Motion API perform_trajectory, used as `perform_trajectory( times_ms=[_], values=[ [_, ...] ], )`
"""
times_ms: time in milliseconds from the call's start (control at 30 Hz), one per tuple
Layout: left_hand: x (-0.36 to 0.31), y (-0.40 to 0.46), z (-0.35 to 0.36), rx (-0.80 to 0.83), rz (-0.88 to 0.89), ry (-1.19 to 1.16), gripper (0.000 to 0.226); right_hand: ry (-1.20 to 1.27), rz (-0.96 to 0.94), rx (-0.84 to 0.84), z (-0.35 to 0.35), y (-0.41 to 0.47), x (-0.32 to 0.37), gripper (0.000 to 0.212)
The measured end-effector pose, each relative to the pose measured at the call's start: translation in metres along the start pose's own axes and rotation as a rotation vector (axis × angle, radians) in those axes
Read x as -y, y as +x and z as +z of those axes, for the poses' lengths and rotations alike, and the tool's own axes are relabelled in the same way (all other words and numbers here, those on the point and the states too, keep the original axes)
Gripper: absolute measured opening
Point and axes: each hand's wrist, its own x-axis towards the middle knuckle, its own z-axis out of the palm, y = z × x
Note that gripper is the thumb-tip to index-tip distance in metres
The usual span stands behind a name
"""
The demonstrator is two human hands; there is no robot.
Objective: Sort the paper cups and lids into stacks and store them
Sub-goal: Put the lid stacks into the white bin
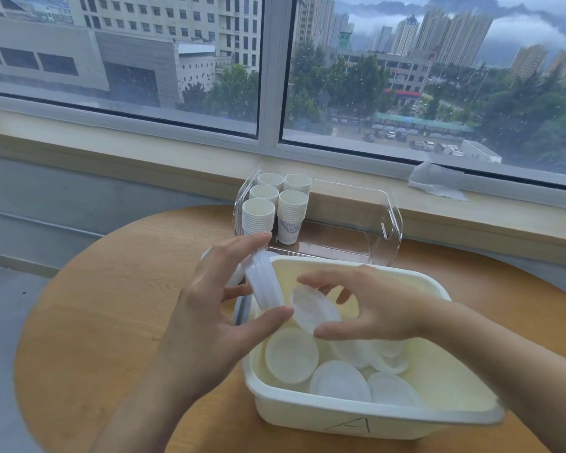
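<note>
Head view is showing the left hand [216,308] gripping a short lid stack [264,280] above the white tub [350,416], while the right hand [373,308] is pinching one lid [314,310], best nested squarely, rims aligned, onto that stack.

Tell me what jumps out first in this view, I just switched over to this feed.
Both hands meet above the white tub at the table's near edge: the left hand holds a short stack of lids, the right hand pinches a single lid. Loose lids lie in the tub. Behind it, stacked paper cups fill the clear bin's left end.
</note>
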Motion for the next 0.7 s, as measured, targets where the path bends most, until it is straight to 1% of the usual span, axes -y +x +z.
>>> perform_trajectory(
  times_ms=[133,200,267,433,600,700],
  values=[
    [-0.01,0.001,0.009,0.013,0.011,-0.031,0.08,0.368,-0.018,-0.224,-0.01,-0.022,0.004,0.067],
    [-0.017,0.001,0.015,0.025,0.008,-0.057,0.079,0.514,-0.058,-0.28,-0.015,-0.029,0.012,0.065],
    [-0.022,0.001,0.02,0.042,0.01,-0.067,0.079,0.598,-0.095,-0.305,-0.019,-0.035,0.019,0.067],
    [-0.033,0.0,0.028,0.098,0.027,-0.077,0.082,0.615,-0.111,-0.263,-0.023,-0.046,0.026,0.073],
    [-0.04,0.0,0.029,0.132,0.065,-0.075,0.08,0.617,-0.144,-0.183,-0.021,-0.051,0.029,0.072],
    [-0.042,0.0,0.03,0.162,0.082,-0.078,0.081,0.626,-0.161,-0.163,-0.021,-0.052,0.031,0.069]
  ],
)
